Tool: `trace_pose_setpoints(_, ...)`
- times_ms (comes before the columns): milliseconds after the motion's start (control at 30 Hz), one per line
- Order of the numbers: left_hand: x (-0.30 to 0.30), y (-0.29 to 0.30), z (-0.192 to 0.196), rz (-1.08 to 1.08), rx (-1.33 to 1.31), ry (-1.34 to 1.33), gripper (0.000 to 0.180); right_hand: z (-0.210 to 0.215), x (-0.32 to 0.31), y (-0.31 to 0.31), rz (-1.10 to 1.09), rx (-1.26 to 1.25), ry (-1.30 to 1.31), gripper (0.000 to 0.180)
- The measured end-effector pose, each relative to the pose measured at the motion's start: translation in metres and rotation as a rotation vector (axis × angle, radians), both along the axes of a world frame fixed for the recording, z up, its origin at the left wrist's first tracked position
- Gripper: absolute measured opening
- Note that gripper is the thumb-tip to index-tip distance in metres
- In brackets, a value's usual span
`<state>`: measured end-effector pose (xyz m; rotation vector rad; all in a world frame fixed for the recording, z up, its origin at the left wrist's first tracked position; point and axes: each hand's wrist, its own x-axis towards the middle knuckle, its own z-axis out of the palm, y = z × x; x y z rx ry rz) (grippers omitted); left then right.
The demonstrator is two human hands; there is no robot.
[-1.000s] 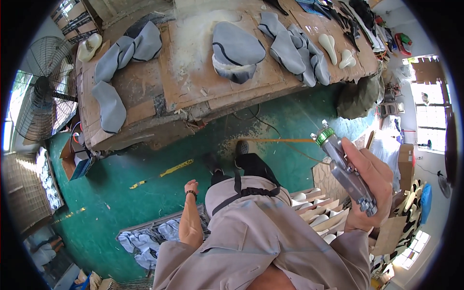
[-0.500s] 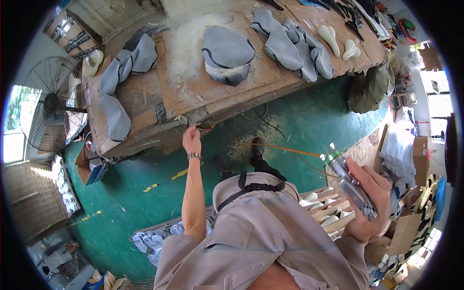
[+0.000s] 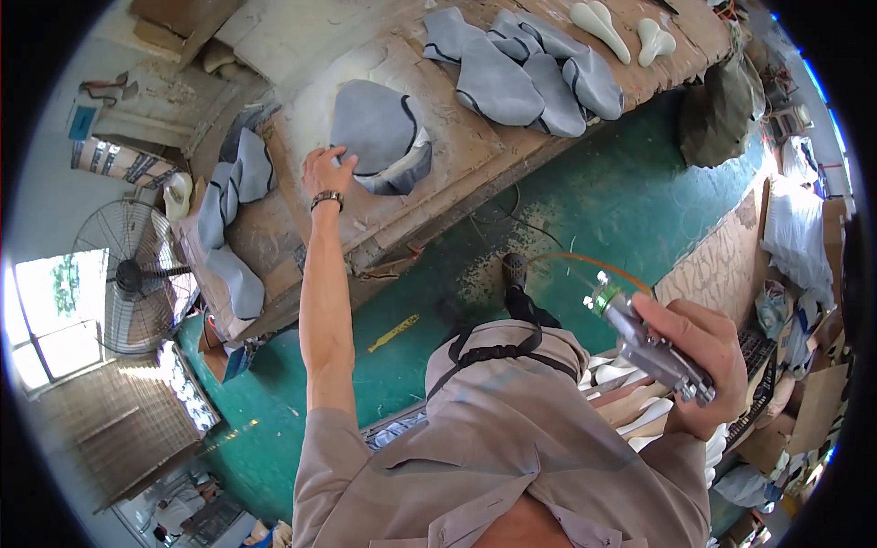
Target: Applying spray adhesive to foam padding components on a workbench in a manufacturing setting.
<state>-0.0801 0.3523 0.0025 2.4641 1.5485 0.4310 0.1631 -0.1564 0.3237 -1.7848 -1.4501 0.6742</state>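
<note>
A grey spray gun point(image 3: 650, 345) with a green ring near its nozzle is gripped in my right hand point(image 3: 703, 361), held over the floor. My left hand point(image 3: 327, 173), with a watch at the wrist, reaches over the bench. Its fingers are apart, at the near left edge of a grey saddle cover point(image 3: 373, 128) with black edging. Whether they press on it, I cannot tell. Pale material shows at the folded near side of that cover. More grey covers point(image 3: 501, 82) lie overlapping to the right, and several others point(image 3: 239, 178) lie to the left.
The cardboard-covered workbench point(image 3: 411, 215) runs across in front of me. Two cream saddle shells point(image 3: 603, 29) lie at its far right. An orange hose point(image 3: 585, 258) arcs over the green floor from the gun. A large fan point(image 3: 128, 274) stands left; white saddle shapes point(image 3: 630, 384) are racked beside me.
My left hand has moved from the bench's front edge up to the grey cover. The view has shifted and turned. My right hand still holds the spray gun.
</note>
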Motion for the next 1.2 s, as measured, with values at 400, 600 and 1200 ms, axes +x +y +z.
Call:
trace_pose_setpoints(400, 0.001, 0.001, -0.026, 0.144, -0.092, -0.101, 0.037, 0.004, 0.062, 0.043, -0.206, -0.037, -0.005, 0.054)
trace_pose_setpoints(600, -0.002, 0.005, -0.042, 0.198, -0.192, -0.366, 0.040, 0.015, 0.057, 0.072, -0.322, -0.146, 0.063, 0.053)
trace_pose_setpoints(1200, -0.164, -0.244, -0.163, 0.633, -0.388, -0.833, 0.036, 0.040, 0.017, 0.116, -0.263, -0.175, -0.121, 0.058)
